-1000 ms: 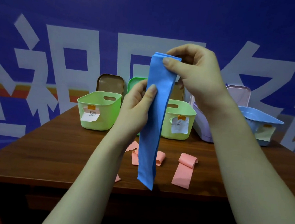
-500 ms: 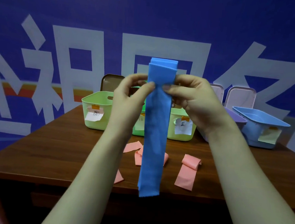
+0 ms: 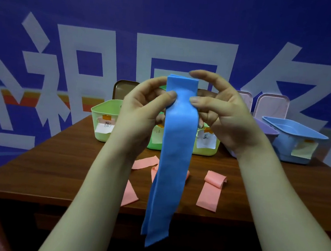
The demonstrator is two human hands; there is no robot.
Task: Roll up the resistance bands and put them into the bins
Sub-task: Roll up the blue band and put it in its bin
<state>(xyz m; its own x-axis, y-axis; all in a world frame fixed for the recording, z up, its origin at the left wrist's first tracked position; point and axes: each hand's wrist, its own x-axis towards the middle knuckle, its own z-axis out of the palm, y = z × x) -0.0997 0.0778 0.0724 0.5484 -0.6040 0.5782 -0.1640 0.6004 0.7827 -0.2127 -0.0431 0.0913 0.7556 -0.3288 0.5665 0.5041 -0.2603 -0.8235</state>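
Observation:
A long blue resistance band (image 3: 173, 156) hangs folded in front of me, its lower end past the table's front edge. My left hand (image 3: 142, 111) pinches its left edge near the top with thumb and fingers. My right hand (image 3: 219, 112) pinches the right edge at the same height, index finger raised above the fold. Pink bands lie on the wooden table (image 3: 57, 166): one half rolled (image 3: 212, 189) at the right, others (image 3: 144, 162) partly hidden behind the blue band and my left arm.
Labelled bins stand in a row at the table's back: a pale green one (image 3: 104, 124) at the left, a green one (image 3: 207, 145) behind my hands, a purple one (image 3: 266, 132), and a light blue one (image 3: 293, 140) at the right. Lids lean against the blue wall.
Both hands came level at the band's top and now pinch its two edges. My right index finger has lifted. The band hangs lower in view.

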